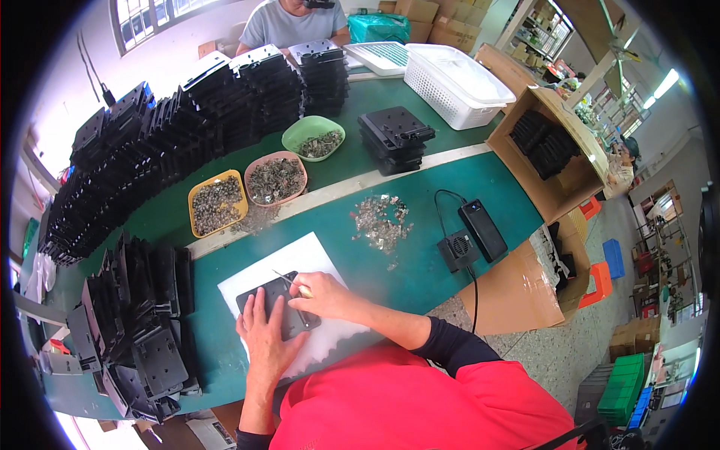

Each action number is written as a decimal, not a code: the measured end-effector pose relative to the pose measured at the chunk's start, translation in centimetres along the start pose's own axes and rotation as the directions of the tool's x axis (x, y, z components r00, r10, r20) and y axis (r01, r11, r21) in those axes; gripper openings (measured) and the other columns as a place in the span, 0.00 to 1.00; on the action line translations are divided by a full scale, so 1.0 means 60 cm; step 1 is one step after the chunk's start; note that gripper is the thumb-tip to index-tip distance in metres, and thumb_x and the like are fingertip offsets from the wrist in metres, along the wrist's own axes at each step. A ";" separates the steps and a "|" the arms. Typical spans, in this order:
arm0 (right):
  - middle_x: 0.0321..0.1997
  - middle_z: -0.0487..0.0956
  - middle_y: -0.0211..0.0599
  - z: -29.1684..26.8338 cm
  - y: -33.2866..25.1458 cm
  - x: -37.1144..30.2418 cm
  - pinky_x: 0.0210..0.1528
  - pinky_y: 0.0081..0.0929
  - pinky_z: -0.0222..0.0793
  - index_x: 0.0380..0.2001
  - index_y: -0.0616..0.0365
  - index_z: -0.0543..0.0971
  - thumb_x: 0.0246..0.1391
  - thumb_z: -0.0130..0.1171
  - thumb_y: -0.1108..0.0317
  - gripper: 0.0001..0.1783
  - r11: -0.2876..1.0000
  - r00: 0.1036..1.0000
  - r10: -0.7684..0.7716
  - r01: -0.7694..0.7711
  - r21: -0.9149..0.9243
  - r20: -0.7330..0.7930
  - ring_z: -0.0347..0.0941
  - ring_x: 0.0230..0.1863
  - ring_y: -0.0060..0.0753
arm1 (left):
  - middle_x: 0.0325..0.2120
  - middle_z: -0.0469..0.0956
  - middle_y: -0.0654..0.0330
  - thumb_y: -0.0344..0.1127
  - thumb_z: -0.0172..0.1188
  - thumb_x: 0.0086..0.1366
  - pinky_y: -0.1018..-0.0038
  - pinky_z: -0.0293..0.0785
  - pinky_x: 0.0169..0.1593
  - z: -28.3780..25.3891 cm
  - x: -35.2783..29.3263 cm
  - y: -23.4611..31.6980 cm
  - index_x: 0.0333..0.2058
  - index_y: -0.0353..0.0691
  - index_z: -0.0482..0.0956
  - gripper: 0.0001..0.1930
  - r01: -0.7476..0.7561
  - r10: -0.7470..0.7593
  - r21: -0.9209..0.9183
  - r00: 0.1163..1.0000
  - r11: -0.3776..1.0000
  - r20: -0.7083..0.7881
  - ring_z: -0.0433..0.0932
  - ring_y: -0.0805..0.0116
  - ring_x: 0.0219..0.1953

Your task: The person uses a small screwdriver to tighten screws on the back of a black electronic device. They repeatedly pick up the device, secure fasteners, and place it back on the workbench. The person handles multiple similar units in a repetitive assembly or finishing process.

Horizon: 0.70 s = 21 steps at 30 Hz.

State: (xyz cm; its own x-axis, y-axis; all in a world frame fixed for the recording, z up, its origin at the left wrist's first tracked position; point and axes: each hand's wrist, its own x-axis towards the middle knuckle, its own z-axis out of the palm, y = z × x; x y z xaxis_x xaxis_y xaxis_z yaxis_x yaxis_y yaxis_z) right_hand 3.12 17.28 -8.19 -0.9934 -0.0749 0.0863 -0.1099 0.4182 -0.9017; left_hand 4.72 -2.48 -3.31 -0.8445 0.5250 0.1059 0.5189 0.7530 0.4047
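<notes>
A black plastic housing (298,319) lies on a white foam sheet (319,251) at the near side of the green table. My left hand (266,337) rests over its left part with the fingers spread, pressing on it. My right hand (326,295) is closed on a thin, pointed metal tool (283,277); whether it is tweezers or another tool I cannot tell. The tool reaches to the housing's far edge. Part of the housing is hidden beneath both hands. A loose pile of small metal parts (382,221) lies beyond my right hand.
Yellow (196,225), pink (251,196) and green trays (289,140) hold small metal parts. Black housings (154,352) are stacked on the left and at the back (394,135). A power bank (482,229), small fan (457,251) and cardboard box (592,176) sit right. Opposite, a person (281,30) sits.
</notes>
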 end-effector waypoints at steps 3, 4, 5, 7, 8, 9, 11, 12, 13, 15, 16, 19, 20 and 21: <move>0.20 0.76 0.38 -0.041 -0.071 -0.005 0.13 0.28 0.62 0.41 0.67 0.75 0.51 0.62 0.66 0.18 0.926 0.940 0.306 -0.332 0.182 0.153 0.68 0.12 0.27 | 0.65 0.59 0.45 0.48 0.75 0.41 0.47 0.50 0.65 -0.026 0.034 -0.004 0.60 0.39 0.68 0.46 -0.088 0.081 0.077 0.993 0.993 0.081 0.56 0.42 0.67; 0.20 0.76 0.38 -0.048 -0.067 -0.006 0.12 0.28 0.61 0.42 0.67 0.74 0.52 0.61 0.66 0.18 0.916 0.934 0.321 -0.348 0.197 0.158 0.68 0.11 0.27 | 0.66 0.58 0.44 0.48 0.75 0.42 0.48 0.50 0.65 -0.032 0.042 -0.001 0.60 0.38 0.68 0.46 -0.142 0.128 0.121 0.985 0.982 0.113 0.56 0.43 0.67; 0.20 0.76 0.37 -0.052 -0.061 -0.007 0.12 0.28 0.61 0.43 0.67 0.74 0.52 0.61 0.67 0.18 0.907 0.928 0.336 -0.365 0.212 0.163 0.67 0.11 0.26 | 0.66 0.58 0.47 0.51 0.75 0.42 0.51 0.52 0.65 -0.010 0.045 -0.015 0.60 0.36 0.67 0.48 -0.213 0.191 0.133 0.969 0.968 0.158 0.56 0.45 0.67; 0.21 0.77 0.36 -0.056 -0.055 -0.006 0.11 0.27 0.61 0.44 0.68 0.73 0.55 0.57 0.68 0.17 0.873 0.911 0.377 -0.409 0.266 0.167 0.66 0.10 0.25 | 0.64 0.60 0.48 0.52 0.75 0.41 0.51 0.54 0.63 -0.026 0.061 -0.013 0.60 0.35 0.67 0.48 -0.227 0.202 0.109 0.958 0.968 0.205 0.58 0.45 0.65; 0.21 0.77 0.37 -0.055 -0.052 -0.006 0.11 0.27 0.62 0.44 0.68 0.73 0.56 0.57 0.67 0.16 0.862 0.908 0.371 -0.414 0.294 0.194 0.67 0.10 0.25 | 0.64 0.61 0.49 0.52 0.75 0.41 0.52 0.55 0.63 -0.032 0.067 -0.012 0.60 0.35 0.66 0.49 -0.235 0.208 0.096 0.951 0.967 0.229 0.59 0.45 0.64; 0.21 0.77 0.37 -0.058 -0.050 -0.007 0.11 0.27 0.62 0.43 0.68 0.74 0.56 0.56 0.67 0.16 0.851 0.906 0.367 -0.418 0.317 0.209 0.67 0.10 0.25 | 0.62 0.61 0.47 0.54 0.76 0.37 0.52 0.56 0.62 -0.031 0.072 -0.013 0.61 0.36 0.64 0.53 -0.266 0.234 0.129 0.947 0.955 0.218 0.61 0.45 0.61; 0.21 0.78 0.37 -0.062 -0.047 -0.009 0.11 0.26 0.62 0.41 0.69 0.74 0.57 0.56 0.67 0.15 0.844 0.906 0.351 -0.416 0.338 0.239 0.67 0.10 0.25 | 0.60 0.62 0.44 0.54 0.77 0.35 0.52 0.57 0.61 -0.037 0.074 0.002 0.62 0.36 0.63 0.56 -0.238 0.208 0.098 0.947 0.966 0.243 0.62 0.45 0.60; 0.22 0.78 0.37 -0.061 -0.046 -0.009 0.11 0.26 0.62 0.40 0.69 0.75 0.57 0.55 0.66 0.15 0.848 0.906 0.337 -0.410 0.336 0.254 0.67 0.10 0.24 | 0.60 0.62 0.43 0.55 0.78 0.33 0.52 0.57 0.61 -0.041 0.075 0.013 0.62 0.37 0.62 0.57 -0.222 0.195 0.084 0.947 0.971 0.255 0.62 0.45 0.59; 0.22 0.78 0.37 -0.061 -0.046 -0.008 0.11 0.26 0.63 0.39 0.69 0.75 0.57 0.55 0.66 0.14 0.852 0.907 0.323 -0.403 0.335 0.270 0.67 0.10 0.24 | 0.57 0.63 0.41 0.55 0.79 0.31 0.52 0.58 0.60 -0.041 0.075 0.021 0.63 0.38 0.61 0.59 -0.208 0.176 0.083 0.942 0.975 0.284 0.63 0.45 0.58; 0.22 0.78 0.35 -0.064 -0.051 -0.009 0.12 0.23 0.62 0.39 0.69 0.76 0.60 0.54 0.67 0.13 0.859 0.905 0.326 -0.405 0.314 0.274 0.66 0.11 0.21 | 0.54 0.64 0.41 0.52 0.78 0.32 0.50 0.58 0.59 -0.036 0.075 0.019 0.63 0.39 0.61 0.58 -0.250 0.220 0.106 0.946 0.963 0.237 0.64 0.43 0.58; 0.22 0.78 0.34 -0.066 -0.052 -0.010 0.13 0.22 0.61 0.39 0.69 0.77 0.61 0.54 0.67 0.13 0.862 0.903 0.328 -0.406 0.303 0.277 0.66 0.11 0.19 | 0.53 0.64 0.41 0.51 0.78 0.33 0.49 0.58 0.59 -0.035 0.075 0.019 0.63 0.39 0.61 0.57 -0.269 0.241 0.117 0.947 0.956 0.212 0.64 0.42 0.57; 0.24 0.79 0.34 -0.073 -0.048 -0.013 0.14 0.21 0.61 0.39 0.68 0.77 0.62 0.54 0.65 0.13 0.829 0.921 0.288 -0.376 0.413 0.261 0.67 0.12 0.19 | 0.55 0.63 0.38 0.50 0.77 0.34 0.48 0.59 0.58 -0.047 0.076 0.037 0.64 0.38 0.60 0.57 -0.239 0.215 0.057 0.936 0.969 0.279 0.65 0.40 0.56; 0.25 0.79 0.34 -0.073 -0.043 -0.015 0.14 0.21 0.61 0.40 0.67 0.77 0.62 0.55 0.64 0.14 0.779 0.914 0.321 -0.404 0.479 0.249 0.67 0.12 0.18 | 0.55 0.63 0.38 0.50 0.76 0.34 0.49 0.60 0.58 -0.050 0.073 0.041 0.64 0.37 0.59 0.57 -0.250 0.225 0.082 0.945 0.965 0.239 0.65 0.40 0.56; 0.27 0.80 0.34 -0.074 -0.037 -0.015 0.14 0.20 0.61 0.40 0.66 0.77 0.62 0.55 0.63 0.14 0.725 0.906 0.350 -0.422 0.544 0.237 0.67 0.13 0.18 | 0.55 0.63 0.37 0.50 0.76 0.34 0.49 0.60 0.58 -0.053 0.072 0.045 0.64 0.37 0.59 0.57 -0.262 0.237 0.111 0.951 0.959 0.196 0.65 0.40 0.56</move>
State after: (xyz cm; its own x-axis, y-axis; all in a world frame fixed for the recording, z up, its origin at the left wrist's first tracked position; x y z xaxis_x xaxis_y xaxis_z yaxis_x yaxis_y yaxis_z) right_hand 4.13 20.43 -4.41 -0.9314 -0.1362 -0.3377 0.3569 -0.1574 -0.9208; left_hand 2.06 0.54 1.11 -0.6543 0.7560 0.0187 0.7333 0.6283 0.2599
